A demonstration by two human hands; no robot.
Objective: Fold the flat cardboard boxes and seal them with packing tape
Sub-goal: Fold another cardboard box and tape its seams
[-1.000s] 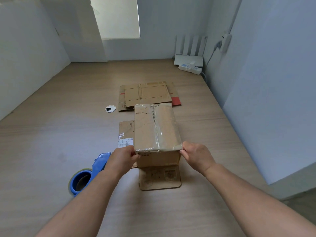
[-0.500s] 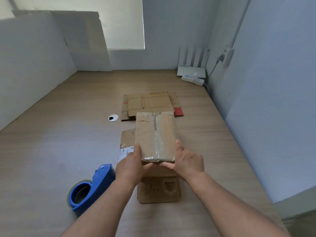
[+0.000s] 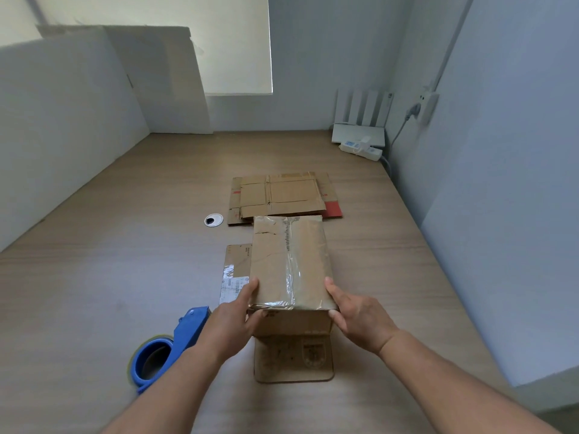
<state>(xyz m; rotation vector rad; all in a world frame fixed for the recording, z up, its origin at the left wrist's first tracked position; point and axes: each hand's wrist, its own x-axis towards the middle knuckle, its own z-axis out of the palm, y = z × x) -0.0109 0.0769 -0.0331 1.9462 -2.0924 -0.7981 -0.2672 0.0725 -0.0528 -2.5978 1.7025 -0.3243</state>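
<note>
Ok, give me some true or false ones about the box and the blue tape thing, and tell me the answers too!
1. The left hand and the right hand both hold the box. True.
2. The blue tape dispenser is in the right hand. False: it lies on the table, beside the left arm, and no hand holds it.
3. Clear tape runs along the top of the box. True.
4. The flat cardboard behind the box stands upright. False: it lies flat on the table.
</note>
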